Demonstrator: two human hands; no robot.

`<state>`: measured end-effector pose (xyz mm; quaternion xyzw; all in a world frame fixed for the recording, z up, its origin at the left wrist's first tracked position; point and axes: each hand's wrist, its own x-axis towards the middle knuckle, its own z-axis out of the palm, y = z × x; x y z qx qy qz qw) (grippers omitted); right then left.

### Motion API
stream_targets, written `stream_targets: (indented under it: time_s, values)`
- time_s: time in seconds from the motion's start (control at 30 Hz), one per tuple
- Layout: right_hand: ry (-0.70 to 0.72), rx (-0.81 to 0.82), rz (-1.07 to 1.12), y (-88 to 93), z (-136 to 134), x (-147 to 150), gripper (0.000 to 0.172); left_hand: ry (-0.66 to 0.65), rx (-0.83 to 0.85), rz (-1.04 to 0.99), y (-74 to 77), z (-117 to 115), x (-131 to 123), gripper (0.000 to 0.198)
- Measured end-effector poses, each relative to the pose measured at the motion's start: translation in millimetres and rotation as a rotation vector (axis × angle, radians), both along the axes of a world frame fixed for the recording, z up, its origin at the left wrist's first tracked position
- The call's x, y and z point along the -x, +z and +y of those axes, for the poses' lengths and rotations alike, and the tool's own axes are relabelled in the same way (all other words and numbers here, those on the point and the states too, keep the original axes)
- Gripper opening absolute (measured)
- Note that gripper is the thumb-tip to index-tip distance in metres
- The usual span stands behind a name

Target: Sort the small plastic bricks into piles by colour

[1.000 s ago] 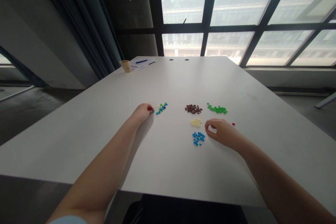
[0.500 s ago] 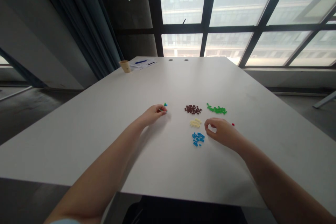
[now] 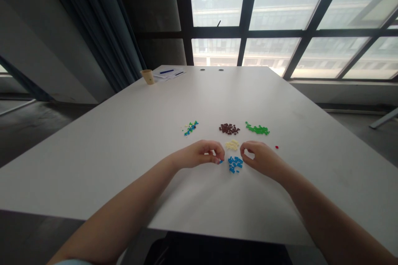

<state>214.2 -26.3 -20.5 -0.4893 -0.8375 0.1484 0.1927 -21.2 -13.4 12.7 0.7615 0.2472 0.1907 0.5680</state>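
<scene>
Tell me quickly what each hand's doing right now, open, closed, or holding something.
Left hand: closed in a pinch on a small blue brick.
Right hand: curled; cannot tell if it holds anything.

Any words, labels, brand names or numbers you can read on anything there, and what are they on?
No text is readable: the sheets of paper at the far end of the white table may carry print, but it is too small to read, and the tan cup and the blue bricks near the left hand and right hand show none.
</scene>
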Motion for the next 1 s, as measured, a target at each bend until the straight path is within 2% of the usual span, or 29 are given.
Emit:
stream_targets:
  time_s: [0.07,0.17,0.23,0.33,0.5,0.77,0.87,1.0]
  values:
    - [0.023,-0.069,0.077,0.7,-2.7,3.2,0.012,0.01,0.007,-0.003,-3.0,1.9,0.8,0.025]
    - [0.086,-0.296,0.247,2.7,-11.3,11.6,0.013,0.035,0.059,-0.027,-11.9,4.7,-0.8,0.025]
    - [0.168,-0.417,0.287,3.9,-18.0,17.9,0.013,0.036,0.121,-0.054,-19.8,5.7,-4.1,0.026]
    - [0.272,-0.466,0.226,4.3,-24.6,24.9,0.012,-0.015,0.234,-0.075,-30.7,5.7,-10.2,0.029]
    - [0.289,-0.474,0.177,2.3,-24.3,28.0,0.013,-0.011,0.316,-0.112,-36.2,4.3,-15.8,0.026]
    - [0.207,-0.376,0.058,3.0,-16.7,23.6,0.017,0.118,0.29,-0.059,-44.1,7.8,-17.1,0.027]
    - [0.158,-0.233,0.025,6.6,-9.9,12.7,0.015,0.282,0.235,-0.066,-46.9,14.3,-13.2,0.029]
    - [0.239,0.034,-0.052,5.0,-3.8,1.6,0.013,0.579,0.132,-0.097,-49.8,28.8,-3.3,0.027]
